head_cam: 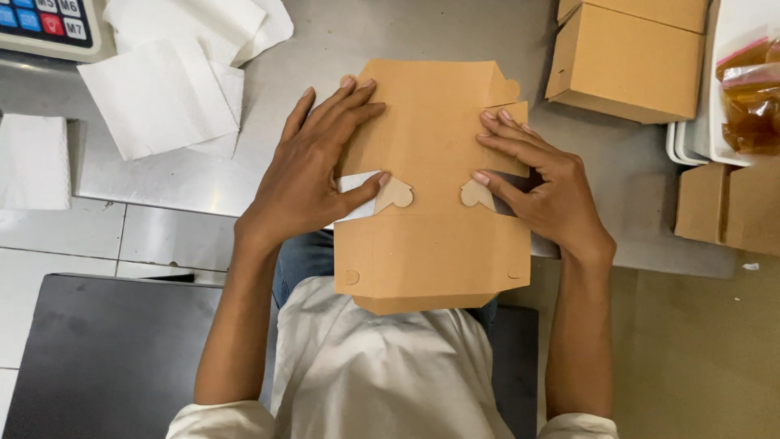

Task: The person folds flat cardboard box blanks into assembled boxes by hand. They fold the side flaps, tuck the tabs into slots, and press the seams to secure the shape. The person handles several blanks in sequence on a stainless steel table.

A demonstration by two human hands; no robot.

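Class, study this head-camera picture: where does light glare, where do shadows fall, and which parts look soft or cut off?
Head view: soft glare on the steel table; shadow beside the right hand at the flat brown carton, with the left hand evenly lit; white paper sheets nearly washed out; the keypad device and bagged amber goods are cropped at the edges.

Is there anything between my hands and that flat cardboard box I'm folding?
Nothing visible. The left hand and right hand both rest flat on the flat cardboard box, fingers pressing its side flaps and thumbs near the two heart-shaped tabs.
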